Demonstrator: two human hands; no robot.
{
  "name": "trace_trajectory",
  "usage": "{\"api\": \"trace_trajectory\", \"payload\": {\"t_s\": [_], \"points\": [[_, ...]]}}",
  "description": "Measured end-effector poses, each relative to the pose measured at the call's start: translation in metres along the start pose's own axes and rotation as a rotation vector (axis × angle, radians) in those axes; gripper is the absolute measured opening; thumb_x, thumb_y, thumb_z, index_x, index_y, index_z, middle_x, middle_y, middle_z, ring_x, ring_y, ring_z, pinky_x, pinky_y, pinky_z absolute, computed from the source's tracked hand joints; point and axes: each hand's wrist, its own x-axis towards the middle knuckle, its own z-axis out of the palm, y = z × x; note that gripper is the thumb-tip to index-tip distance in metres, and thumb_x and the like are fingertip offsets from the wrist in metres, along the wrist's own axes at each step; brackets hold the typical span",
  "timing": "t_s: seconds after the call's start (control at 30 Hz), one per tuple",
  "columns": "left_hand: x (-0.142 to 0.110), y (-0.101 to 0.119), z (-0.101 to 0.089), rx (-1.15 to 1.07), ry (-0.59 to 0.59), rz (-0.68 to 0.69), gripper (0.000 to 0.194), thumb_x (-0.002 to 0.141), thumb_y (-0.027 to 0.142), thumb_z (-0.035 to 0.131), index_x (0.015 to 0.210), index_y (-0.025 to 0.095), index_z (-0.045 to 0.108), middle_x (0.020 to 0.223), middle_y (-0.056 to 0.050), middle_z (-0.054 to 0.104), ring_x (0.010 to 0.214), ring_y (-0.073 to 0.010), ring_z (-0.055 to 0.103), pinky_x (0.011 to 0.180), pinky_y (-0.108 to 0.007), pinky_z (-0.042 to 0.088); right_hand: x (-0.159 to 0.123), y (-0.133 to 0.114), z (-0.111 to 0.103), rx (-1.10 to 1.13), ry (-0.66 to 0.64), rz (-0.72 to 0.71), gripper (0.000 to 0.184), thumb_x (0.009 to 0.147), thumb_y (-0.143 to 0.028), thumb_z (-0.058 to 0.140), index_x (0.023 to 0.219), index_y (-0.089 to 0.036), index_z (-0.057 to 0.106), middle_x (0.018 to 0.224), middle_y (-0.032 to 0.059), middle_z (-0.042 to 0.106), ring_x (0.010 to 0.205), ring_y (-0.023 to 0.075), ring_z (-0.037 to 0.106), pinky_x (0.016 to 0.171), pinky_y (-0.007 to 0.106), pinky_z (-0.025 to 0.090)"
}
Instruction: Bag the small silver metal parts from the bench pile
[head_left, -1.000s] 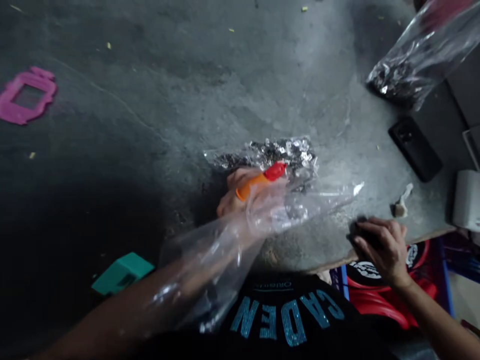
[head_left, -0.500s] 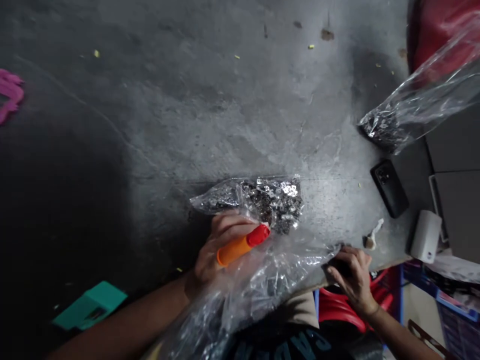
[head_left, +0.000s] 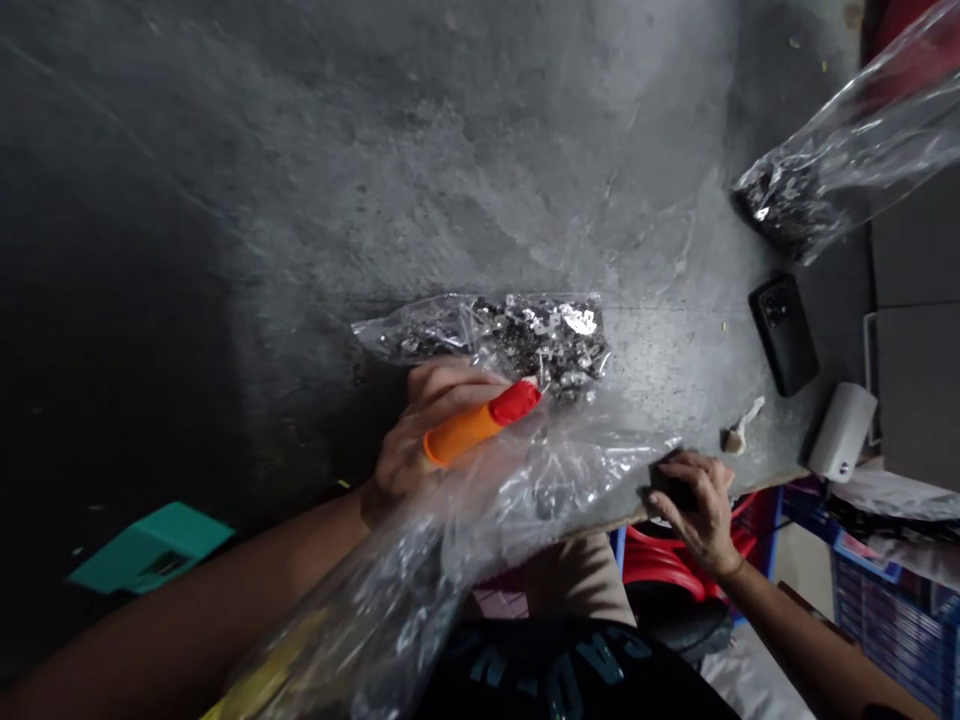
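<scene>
A clear plastic bag (head_left: 540,345) full of small shiny metal pieces lies on the grey table, its loose film trailing toward my body. My left hand (head_left: 409,440) is closed on the bag, just below the pieces. An orange sleeve with a red tip (head_left: 480,425) sits along the thumb side of this hand and looks like a finger cover. At the table's front edge, beside the end of the film, my right hand (head_left: 697,505) has its fingers curled. Something dark shows under those fingers, but I cannot make out what it is.
Another bag of metal pieces (head_left: 795,205) lies at the back right. Near it are a black phone (head_left: 784,335), a white cylindrical device (head_left: 844,432) and a small white-and-brown item (head_left: 739,430). A teal holder (head_left: 157,545) is at left. Blue crates (head_left: 892,600) stand below the edge.
The view has shifted, so the table and its things appear higher in the picture. Both hands keep nearly the same place relative to the bag and the table edge.
</scene>
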Motion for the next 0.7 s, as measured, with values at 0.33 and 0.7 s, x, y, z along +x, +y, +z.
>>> {"api": "trace_trajectory", "payload": {"t_s": [0.33,0.7], "points": [[0.013,0.000,0.004,0.054,0.013,0.128,0.025,0.095,0.042,0.073,0.113,0.025,0.075,0.109,-0.004,0.075,0.105,-0.0252,0.069,0.094,-0.045,0.055,-0.003,0.004,0.021,-0.103,0.112,0.045,0.040,0.096,-0.061,0.067,0.114,-0.026,0.069,0.113,0.0082,0.069,0.104,0.0265,0.060,0.095,0.045,0.037],[0.012,-0.023,0.012,0.227,0.176,0.190,0.092,0.071,0.036,0.079,0.158,0.028,0.048,0.158,-0.005,0.044,0.145,-0.0330,0.042,0.121,-0.055,0.039,0.006,0.005,0.015,0.002,0.005,0.066,0.042,0.102,-0.057,0.060,0.129,-0.025,0.065,0.133,0.0068,0.065,0.118,0.0233,0.055,0.102,0.041,0.033]]}}
